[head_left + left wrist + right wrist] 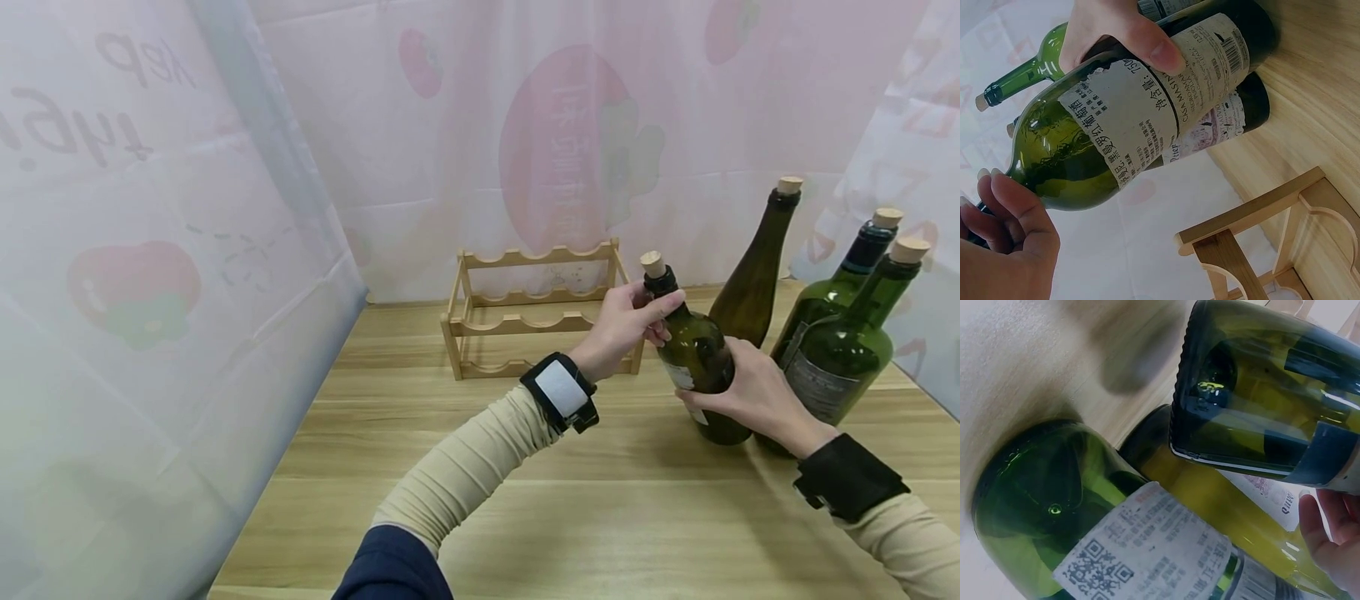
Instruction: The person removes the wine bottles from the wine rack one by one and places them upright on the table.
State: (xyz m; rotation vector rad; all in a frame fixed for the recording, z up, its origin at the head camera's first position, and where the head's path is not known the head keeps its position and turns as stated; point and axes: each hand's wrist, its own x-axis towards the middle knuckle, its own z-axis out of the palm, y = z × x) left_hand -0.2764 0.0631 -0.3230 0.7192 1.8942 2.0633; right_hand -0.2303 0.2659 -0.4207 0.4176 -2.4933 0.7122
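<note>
A corked dark green wine bottle [693, 333] is held in both hands, its neck tilted to the left. My left hand [622, 323] grips it at the neck, just below the cork [652, 264]. Lower down, my right hand [750, 387] is wrapped round the body, with the thumb across the white label [1129, 119]. In the right wrist view the bottle's base [1210, 387] appears raised off the table. A wooden wine rack [517, 325] stands left of the bottle, behind my left wrist; its curved rests show no bottle.
Behind and right of my hands stand a tall slim corked bottle [753, 267] and two green corked bottles, one nearer [847, 354] and one partly hidden behind it [817, 296]. White printed curtains [420, 183] border the wooden table [360, 467] at the back and sides.
</note>
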